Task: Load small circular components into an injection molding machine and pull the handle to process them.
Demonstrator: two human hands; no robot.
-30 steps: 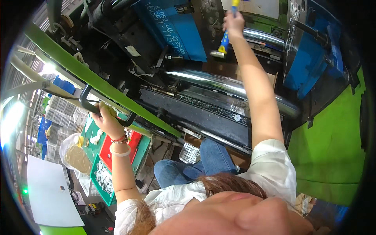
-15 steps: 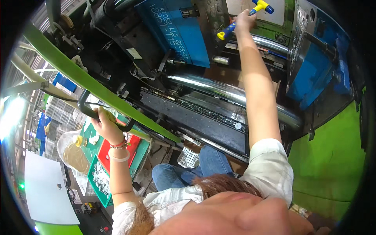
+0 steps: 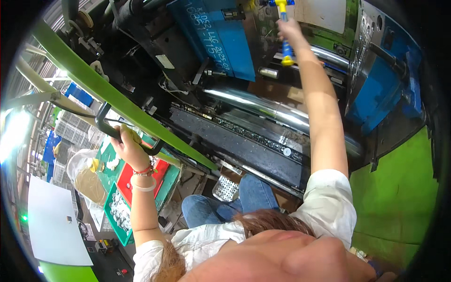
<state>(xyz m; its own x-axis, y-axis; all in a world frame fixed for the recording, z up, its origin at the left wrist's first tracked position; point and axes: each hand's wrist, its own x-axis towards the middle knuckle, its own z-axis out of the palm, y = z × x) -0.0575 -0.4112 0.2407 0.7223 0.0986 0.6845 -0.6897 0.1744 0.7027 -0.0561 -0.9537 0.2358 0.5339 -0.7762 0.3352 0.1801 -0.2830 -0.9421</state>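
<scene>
My right hand [image 3: 292, 34] reaches far into the machine, closed around the handle of a yellow-and-blue mallet [image 3: 287, 50]. The mallet's head points up, close to the metal face of the left mould half [image 3: 266, 26]. Whether it touches that face I cannot tell. On the left, my left hand [image 3: 130, 149] grips a black bar handle [image 3: 104, 123] fixed to the green door frame [image 3: 117, 104]. Some yellowish material shows at its fingers.
Polished guide rods [image 3: 263, 107] cross below my right arm. A blue mould half [image 3: 371, 103] stands to the right. At lower left, a green tray [image 3: 112, 207] holds grey-white parts beside a red tray [image 3: 162, 174]. A perforated metal step [image 3: 226, 189] lies by my knees.
My right hand has turned the mallet: its head has swung up and left toward the left mould half, its handle end now lower and farther right. My left hand stays on the bar handle.
</scene>
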